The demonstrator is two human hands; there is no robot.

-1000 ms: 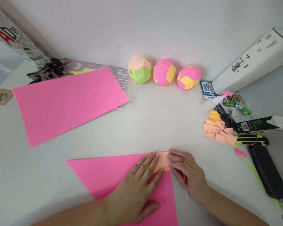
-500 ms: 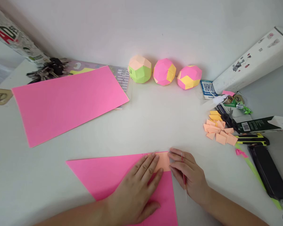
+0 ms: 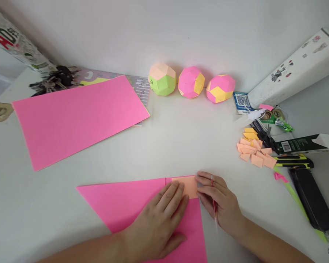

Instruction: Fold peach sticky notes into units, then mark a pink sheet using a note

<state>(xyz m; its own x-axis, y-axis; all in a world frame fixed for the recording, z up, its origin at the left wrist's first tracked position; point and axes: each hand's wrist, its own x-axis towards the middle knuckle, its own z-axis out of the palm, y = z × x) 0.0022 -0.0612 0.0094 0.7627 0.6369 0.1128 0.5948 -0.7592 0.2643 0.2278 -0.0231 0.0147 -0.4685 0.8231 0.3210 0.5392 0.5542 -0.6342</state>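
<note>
A large pink paper sheet (image 3: 120, 197) lies at the front of the table, with a peach paper piece (image 3: 191, 187) flat on its upper right corner. My left hand (image 3: 160, 219) is open and presses flat, its fingertips over the peach piece's left part. My right hand (image 3: 220, 204) touches the right edge of the peach piece with its fingertips. Between its fingers it grips a thin red pen (image 3: 214, 204), which slants down past the knuckles and points away from the paper.
Three folded paper balls (image 3: 192, 82) stand by the wall. Another pink sheet (image 3: 79, 124) lies at left, near keys (image 3: 59, 78). At right are small peach pieces (image 3: 256, 151), scissors (image 3: 267, 138), a yellow-black cutter (image 3: 294, 161), a black case (image 3: 312, 199) and a white box (image 3: 293, 71).
My left fingertips have drawn back slightly toward me, showing more of the peach piece's upper left edge. My right hand stays almost in place with the pen.
</note>
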